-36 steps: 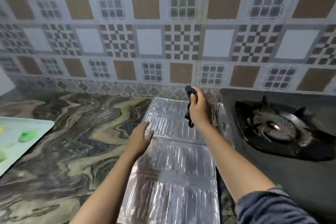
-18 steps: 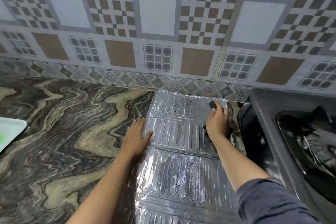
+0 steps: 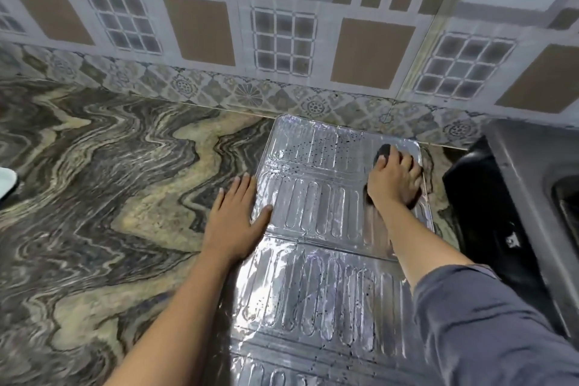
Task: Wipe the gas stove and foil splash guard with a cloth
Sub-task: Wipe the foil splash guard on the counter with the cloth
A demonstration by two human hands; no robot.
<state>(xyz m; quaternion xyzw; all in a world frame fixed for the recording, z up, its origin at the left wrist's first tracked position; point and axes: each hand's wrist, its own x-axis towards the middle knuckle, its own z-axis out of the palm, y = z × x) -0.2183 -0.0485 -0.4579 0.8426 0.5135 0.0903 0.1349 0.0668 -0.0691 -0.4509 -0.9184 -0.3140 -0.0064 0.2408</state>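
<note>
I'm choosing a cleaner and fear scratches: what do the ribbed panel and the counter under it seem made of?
The splash guard looks like thin embossed aluminium foil: mirror-bright, ribbed, creased at a fold, speckled with dark spots. The countertop looks like polished stone, perhaps marble: glossy, wavy dark and cream veins; an imitation cannot be ruled out.

Patterned brown-and-white wall tiles (image 3: 200, 28) rise behind a swirled marble countertop (image 3: 109, 197).

The swirled marble counter (image 3: 109, 197) bears the flat foil splash guard (image 3: 313, 291), the gas stove (image 3: 520, 172) just beside.
</note>
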